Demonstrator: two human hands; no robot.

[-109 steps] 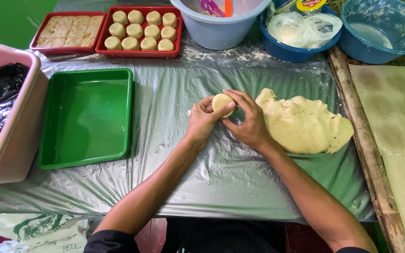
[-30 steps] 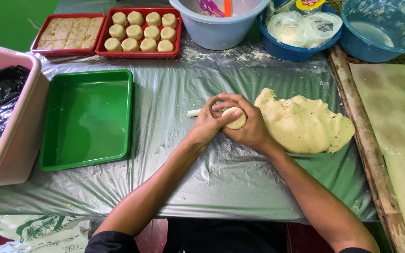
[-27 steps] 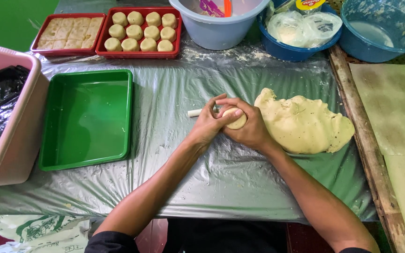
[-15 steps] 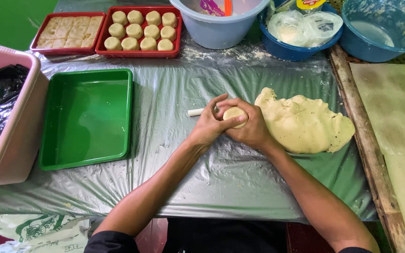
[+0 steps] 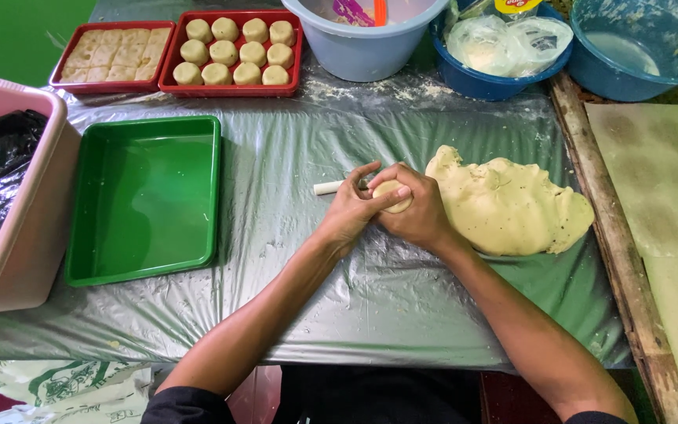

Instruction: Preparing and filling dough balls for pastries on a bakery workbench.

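Cupping a dough ball, the left hand and right hand meet near the middle of the table, fingers pressed together around the ball so that only its pale top shows. A white stick juts out beyond the left hand; its far end is hidden under the fingers, and whether it touches the ball cannot be told. The dough mass lies just right of the hands, its lower edge on a thin sheet that is hard to make out. A green tray sits toward the left edge, beside a pink tub that is cut off at the picture's left. At the far edge stand two red trays of shaped pieces, a pale basin and two blue bowls, all cropped at the top. Compared with 3.6 s ago, the ball sits deeper inside the hands, the left thumb now lies over it, and the stick has come into view; the trays, tub and dough mass are unchanged.
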